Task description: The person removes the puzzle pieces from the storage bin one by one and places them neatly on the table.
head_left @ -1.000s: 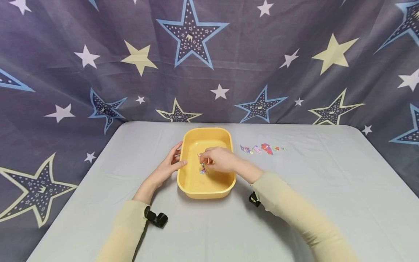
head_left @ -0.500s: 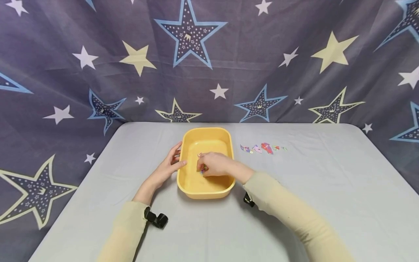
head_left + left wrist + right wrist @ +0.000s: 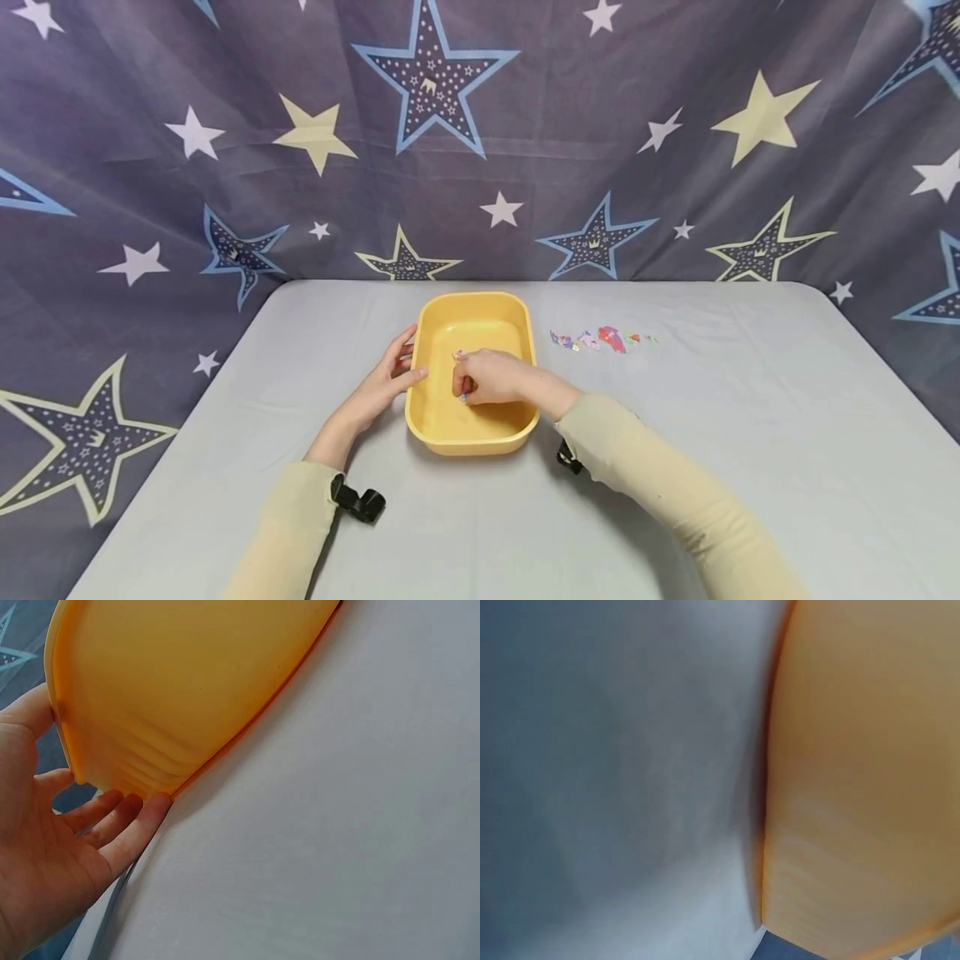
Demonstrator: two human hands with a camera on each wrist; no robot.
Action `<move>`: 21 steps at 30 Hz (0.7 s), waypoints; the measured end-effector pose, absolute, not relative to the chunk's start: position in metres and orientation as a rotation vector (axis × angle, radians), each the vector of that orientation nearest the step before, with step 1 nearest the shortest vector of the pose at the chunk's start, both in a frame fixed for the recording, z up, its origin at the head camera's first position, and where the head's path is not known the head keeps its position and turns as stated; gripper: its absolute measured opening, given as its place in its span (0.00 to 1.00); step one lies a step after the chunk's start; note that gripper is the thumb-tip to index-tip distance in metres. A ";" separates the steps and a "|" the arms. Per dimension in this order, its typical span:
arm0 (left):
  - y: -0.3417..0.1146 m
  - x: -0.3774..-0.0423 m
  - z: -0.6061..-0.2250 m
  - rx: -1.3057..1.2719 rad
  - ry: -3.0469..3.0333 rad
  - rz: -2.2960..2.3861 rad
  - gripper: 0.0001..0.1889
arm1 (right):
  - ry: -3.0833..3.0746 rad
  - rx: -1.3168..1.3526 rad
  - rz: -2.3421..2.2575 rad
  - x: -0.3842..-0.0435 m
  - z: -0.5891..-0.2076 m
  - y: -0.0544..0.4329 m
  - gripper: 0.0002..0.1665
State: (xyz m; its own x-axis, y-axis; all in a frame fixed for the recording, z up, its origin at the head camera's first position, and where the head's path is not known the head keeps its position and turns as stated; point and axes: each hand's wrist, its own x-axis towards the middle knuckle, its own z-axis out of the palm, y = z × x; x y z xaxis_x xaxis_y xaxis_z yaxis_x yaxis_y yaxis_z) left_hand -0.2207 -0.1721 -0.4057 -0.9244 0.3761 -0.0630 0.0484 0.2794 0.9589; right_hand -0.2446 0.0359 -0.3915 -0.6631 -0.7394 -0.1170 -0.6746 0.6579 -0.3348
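Observation:
A yellow plastic basin (image 3: 474,429) stands at the middle of the table. My left hand (image 3: 378,385) grips its left side, thumb over the rim and fingers spread against the outer wall; the left wrist view shows these fingers (image 3: 135,836) touching the wall. Inside the basin my right hand (image 3: 493,377) reaches down, fingers curled and pinching a small colourful flat cut-out (image 3: 463,397), mostly hidden by the hand. Another small pinkish cut-out (image 3: 458,355) lies just beyond the fingertips. The right wrist view shows only the basin's outer wall (image 3: 862,772), not the hand.
Right of the basin, several small colourful cut-outs lie in a row, among them a red one (image 3: 612,339) and a purple one (image 3: 562,340). A grey cloth covers the table (image 3: 750,417). Behind it hangs a dark star-patterned curtain (image 3: 540,158).
My right hand has moved slightly down and left within the basin, covering more of the cut-out, and has barely moved over the last half second. The left hand stays on the rim.

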 end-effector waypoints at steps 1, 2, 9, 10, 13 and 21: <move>-0.172 -0.220 -0.406 0.388 2.277 1.691 0.38 | 2.634 -1.141 -0.383 -0.244 -0.391 0.036 0.06; -0.172 -0.220 -0.405 0.388 2.278 1.692 0.38 | 2.638 -1.138 -0.377 -0.244 -0.391 0.036 0.06; -0.172 -0.219 -0.405 0.404 2.273 1.703 0.38 | 2.659 -1.159 -0.390 -0.245 -0.391 0.036 0.05; -0.172 -0.219 -0.405 0.406 2.272 1.703 0.38 | 2.660 -1.168 -0.401 -0.245 -0.391 0.036 0.04; -0.172 -0.220 -0.406 0.410 2.274 1.704 0.38 | 2.664 -1.193 -0.415 -0.245 -0.390 0.036 0.04; -0.172 -0.220 -0.406 0.419 2.277 1.704 0.38 | 2.689 -1.221 -0.539 -0.242 -0.383 0.042 0.04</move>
